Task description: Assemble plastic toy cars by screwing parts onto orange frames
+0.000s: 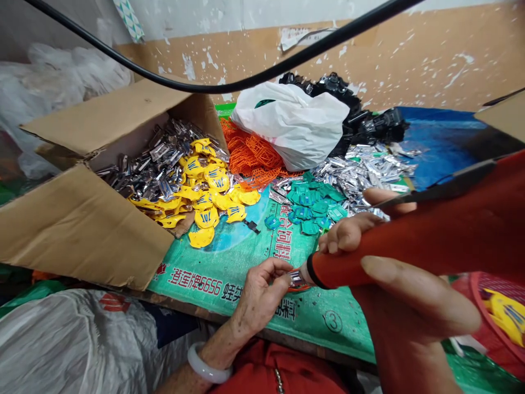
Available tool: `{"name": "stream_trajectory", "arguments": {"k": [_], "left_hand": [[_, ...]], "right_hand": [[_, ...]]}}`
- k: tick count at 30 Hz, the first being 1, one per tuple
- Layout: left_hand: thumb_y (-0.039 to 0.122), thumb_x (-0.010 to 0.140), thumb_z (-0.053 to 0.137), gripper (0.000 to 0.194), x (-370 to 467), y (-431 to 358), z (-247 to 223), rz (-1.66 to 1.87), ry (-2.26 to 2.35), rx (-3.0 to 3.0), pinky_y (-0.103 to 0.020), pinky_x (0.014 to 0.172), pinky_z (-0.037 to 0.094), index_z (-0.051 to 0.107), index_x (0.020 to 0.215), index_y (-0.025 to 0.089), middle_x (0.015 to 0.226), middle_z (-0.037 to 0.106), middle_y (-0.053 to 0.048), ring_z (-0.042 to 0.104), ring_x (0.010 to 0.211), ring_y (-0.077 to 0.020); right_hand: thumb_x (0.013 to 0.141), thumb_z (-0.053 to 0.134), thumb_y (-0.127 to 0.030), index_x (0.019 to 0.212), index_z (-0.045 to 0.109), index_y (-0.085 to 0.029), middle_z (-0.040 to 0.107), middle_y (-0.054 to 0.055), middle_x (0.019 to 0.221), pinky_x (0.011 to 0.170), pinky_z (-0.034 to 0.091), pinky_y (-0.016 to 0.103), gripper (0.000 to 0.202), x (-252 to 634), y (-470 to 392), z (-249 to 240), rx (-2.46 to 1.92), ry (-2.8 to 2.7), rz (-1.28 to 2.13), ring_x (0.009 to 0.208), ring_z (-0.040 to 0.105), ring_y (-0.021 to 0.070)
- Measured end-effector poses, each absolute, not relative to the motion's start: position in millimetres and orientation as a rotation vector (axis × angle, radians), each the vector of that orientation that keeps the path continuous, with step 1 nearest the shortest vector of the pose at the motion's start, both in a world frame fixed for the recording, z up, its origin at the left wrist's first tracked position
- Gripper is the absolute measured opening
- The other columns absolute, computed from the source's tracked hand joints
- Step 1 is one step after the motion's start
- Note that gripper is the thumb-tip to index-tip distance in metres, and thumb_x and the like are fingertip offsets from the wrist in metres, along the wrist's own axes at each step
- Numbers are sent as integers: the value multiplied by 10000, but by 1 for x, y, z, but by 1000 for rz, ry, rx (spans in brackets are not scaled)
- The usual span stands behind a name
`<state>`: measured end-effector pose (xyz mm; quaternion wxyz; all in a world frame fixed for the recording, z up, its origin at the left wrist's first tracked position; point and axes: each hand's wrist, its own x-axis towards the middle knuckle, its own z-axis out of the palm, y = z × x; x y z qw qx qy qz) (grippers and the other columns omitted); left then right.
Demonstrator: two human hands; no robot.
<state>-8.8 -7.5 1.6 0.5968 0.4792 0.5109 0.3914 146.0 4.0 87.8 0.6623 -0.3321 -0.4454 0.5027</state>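
Note:
My left hand (262, 293), with a white bangle at the wrist, pinches a small shiny silver piece (295, 278) between thumb and fingers. A bit of orange shows beneath that piece. My right hand (394, 262) is wrapped round a thick red barrel-shaped tool (435, 235) with a black ring near its end. The pale tip of the tool meets the silver piece, or lies just in front of it; I cannot tell which. Both hands are above a green printed sheet (200, 273). Green plastic pieces (314, 200) lie in a heap just beyond them.
On the left an open cardboard box (110, 230) spills silver clips (158, 158) and yellow pieces (207, 180). Behind are orange netting (250, 153), a white plastic bag (291, 120), black parts (377, 126) and silver pieces (365, 169). A black cable (197, 87) crosses overhead. A red basket (478, 314) stands right.

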Motion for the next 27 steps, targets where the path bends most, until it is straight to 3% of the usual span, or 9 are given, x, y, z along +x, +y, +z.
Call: {"name": "stream_trajectory", "arguments": {"k": [7,17,27], "left_hand": [[296,743,571,180,-6,-5,2,879,1226,1109,-247,615,416,654,774,139,671,622,-11,524,639,-138],[242,656,552,140,0,-1,1,849,1342,1128,-242,559,389,654,644,146,559,579,11,484,552,-127],[194,609,571,108,0,-1,3,887,1271,1021,-225,554,370,609,513,162,496,549,45,467,534,-109]], "right_hand": [[667,714,-178,1118,549,-321,605,-44,723,644,537,338,502,142,3,92,-788,-1014,1154,658,587,155],[669,710,-291,1053,547,-300,582,-8,655,594,533,420,418,145,10,92,-889,-1305,1048,654,606,227],[711,722,-360,1075,548,-337,586,-8,700,602,528,415,404,138,0,86,-884,-1273,1097,654,606,215]]}}
